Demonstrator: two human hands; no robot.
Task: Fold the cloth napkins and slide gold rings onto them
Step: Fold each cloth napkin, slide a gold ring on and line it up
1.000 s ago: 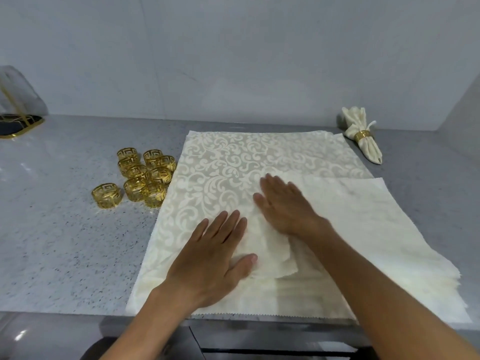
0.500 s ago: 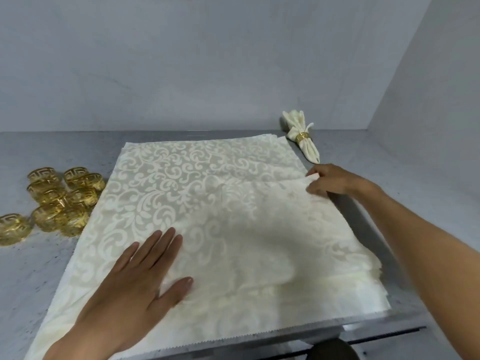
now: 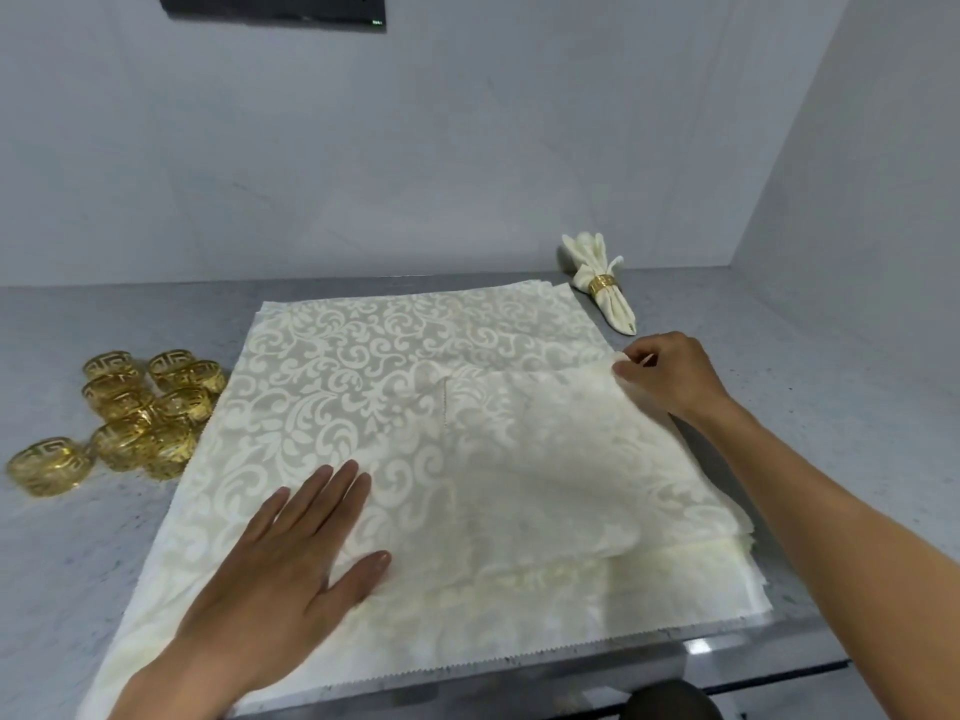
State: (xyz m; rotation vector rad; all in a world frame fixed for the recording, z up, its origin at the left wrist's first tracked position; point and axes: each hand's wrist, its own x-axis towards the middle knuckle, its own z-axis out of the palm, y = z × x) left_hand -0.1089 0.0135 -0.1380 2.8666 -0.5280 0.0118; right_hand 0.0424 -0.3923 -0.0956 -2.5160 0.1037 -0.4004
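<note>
Left hand [image 3: 280,558] pressing flat, fingers straight, on near-left of cream napkin stack [image 3: 363,387] on the grey bench [image 3: 78,537], right hand [image 3: 670,376] pinching the top napkin's folded corner at right, gold rings [image 3: 135,407] clustered left, ringed napkin [image 3: 605,280] far right.

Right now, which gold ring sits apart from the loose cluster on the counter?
The gold ring nearest the counter's front-left. It lies alone, with a gap between it and the cluster of rings beside the napkin stack.
</note>
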